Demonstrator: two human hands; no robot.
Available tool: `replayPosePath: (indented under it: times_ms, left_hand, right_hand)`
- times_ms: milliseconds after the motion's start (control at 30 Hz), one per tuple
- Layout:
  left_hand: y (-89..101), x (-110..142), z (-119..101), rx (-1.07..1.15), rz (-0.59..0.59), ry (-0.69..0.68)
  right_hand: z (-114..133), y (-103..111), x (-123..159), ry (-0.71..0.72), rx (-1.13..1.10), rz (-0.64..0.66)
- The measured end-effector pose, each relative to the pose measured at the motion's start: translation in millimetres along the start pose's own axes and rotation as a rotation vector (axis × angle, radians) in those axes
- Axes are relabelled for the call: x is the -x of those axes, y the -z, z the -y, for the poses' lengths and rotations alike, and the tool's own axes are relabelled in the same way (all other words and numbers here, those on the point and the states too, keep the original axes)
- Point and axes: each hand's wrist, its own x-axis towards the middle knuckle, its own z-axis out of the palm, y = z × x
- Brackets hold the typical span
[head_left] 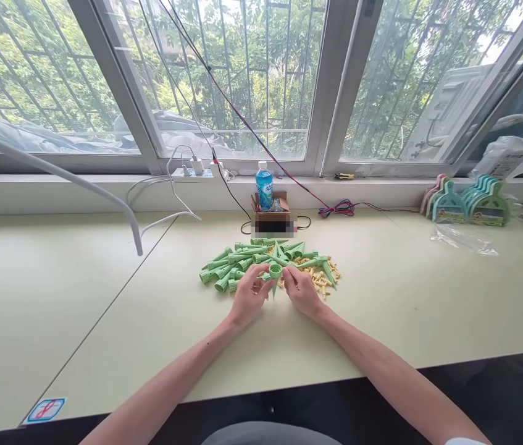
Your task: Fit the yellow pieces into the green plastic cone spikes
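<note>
My left hand [251, 293] is closed around a green plastic watering spike [275, 271], its round open end facing up and its pointed tip down. Close against the spike's right side, my right hand [302, 290] has thumb and fingers pinched together; what lies between them is too small to make out. A heap of similar green spikes [221, 272] lies on the table just beyond and left of my hands. Small yellowish plastic pieces [328, 278] are piled beyond my right hand, with a few spikes lying across them.
Behind the heap stands a small cardboard box [284, 203] with a blue bottle [265, 188]. A coiled cable [338, 209] lies to its right. Green hangers [488, 201] and clear plastic film [465, 240] are at the right. A white tube [104, 191] reaches in from the left.
</note>
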Motion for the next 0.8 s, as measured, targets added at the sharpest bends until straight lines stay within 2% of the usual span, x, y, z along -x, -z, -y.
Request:
replayPosePath:
  times_ms: [133,267,400,467,600,800]
  left_hand:
    - [-1.2,-0.5,-1.4,0.084,-0.02,0.068]
    - [0.3,-2.1,-3.9,0.169,0.059,0.18]
    - [1.6,-2.6,-6.9,0.289,0.168,0.325]
    - [1.9,-2.3,-7.4,0.326,0.183,0.369]
    - [2.8,-2.0,-6.8,0.356,0.184,0.386]
    - [5.1,-2.3,-7.0,0.356,0.241,0.317]
  right_hand:
    - [1.6,-0.7,0.0,-0.002,-0.032,-0.049]
    - [4.3,0.9,0.1,0.037,-0.016,-0.084]
    - [6.6,1.8,1.9,0.11,0.042,-0.025]
    - [6.9,1.5,2.9,0.13,0.048,0.005]
    - [6.1,0.7,3.7,0.135,0.035,0.018]
    - [3.7,-0.1,3.2,0.101,-0.011,0.022]
